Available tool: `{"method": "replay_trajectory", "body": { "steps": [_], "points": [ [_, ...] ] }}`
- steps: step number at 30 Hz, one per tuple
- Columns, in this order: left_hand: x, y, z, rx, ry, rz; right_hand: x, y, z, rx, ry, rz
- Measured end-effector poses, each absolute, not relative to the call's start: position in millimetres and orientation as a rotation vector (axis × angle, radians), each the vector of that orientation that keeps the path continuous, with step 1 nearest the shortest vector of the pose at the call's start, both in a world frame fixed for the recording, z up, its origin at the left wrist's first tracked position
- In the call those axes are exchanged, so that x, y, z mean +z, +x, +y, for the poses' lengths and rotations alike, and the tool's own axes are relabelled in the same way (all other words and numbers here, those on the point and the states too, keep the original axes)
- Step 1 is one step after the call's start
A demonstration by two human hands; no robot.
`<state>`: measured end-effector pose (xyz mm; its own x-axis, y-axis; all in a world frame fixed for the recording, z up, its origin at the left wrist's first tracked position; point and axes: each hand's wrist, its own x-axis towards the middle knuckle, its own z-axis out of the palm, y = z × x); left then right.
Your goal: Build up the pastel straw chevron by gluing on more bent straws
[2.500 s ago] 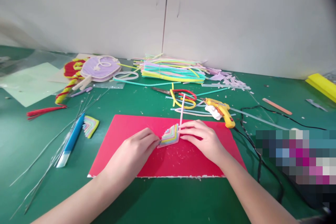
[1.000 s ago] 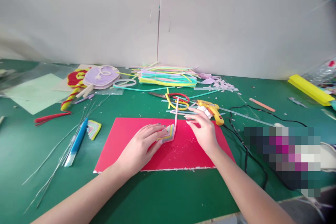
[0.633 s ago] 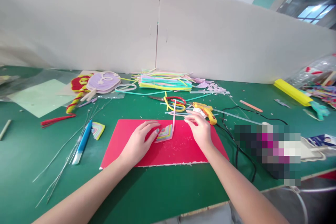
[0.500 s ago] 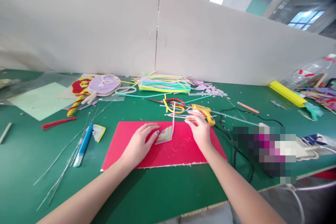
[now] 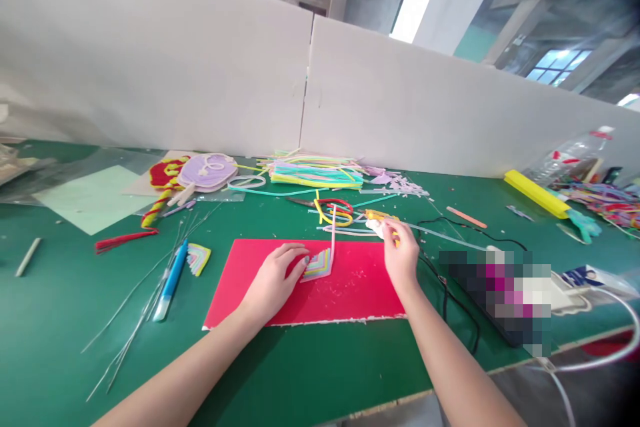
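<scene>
My left hand rests flat on the red mat, its fingertips pressing down a small fan-shaped piece made of pastel strips. A long pink strip sticks up from that piece's right edge. My right hand is at the mat's far right corner, its fingers closed around the yellow glue gun, whose nozzle end shows beyond them.
A pile of coloured strips lies at the back by the white partition. A blue craft knife and thin wires lie left of the mat, beside a second small fan piece. A black cord runs right of the mat.
My right hand left the pink strip, moved right and closed on the glue gun. My left hand stayed on the fan piece. The camera tilted upward.
</scene>
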<state>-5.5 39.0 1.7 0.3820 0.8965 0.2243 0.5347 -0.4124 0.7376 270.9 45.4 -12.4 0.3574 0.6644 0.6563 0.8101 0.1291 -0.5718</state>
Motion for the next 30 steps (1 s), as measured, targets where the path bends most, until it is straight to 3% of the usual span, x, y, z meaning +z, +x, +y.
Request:
{"method": "replay_trajectory", "body": {
  "steps": [13, 30],
  "points": [
    [0, -5, 39, 0.753, 2.141, 1.271, -43, 321, 78, -0.166, -2.039, -1.196],
    [6, -3, 40, 0.733, 2.181, 1.386, -17, 317, 63, -0.163, -1.667, -1.032]
  ]
}}
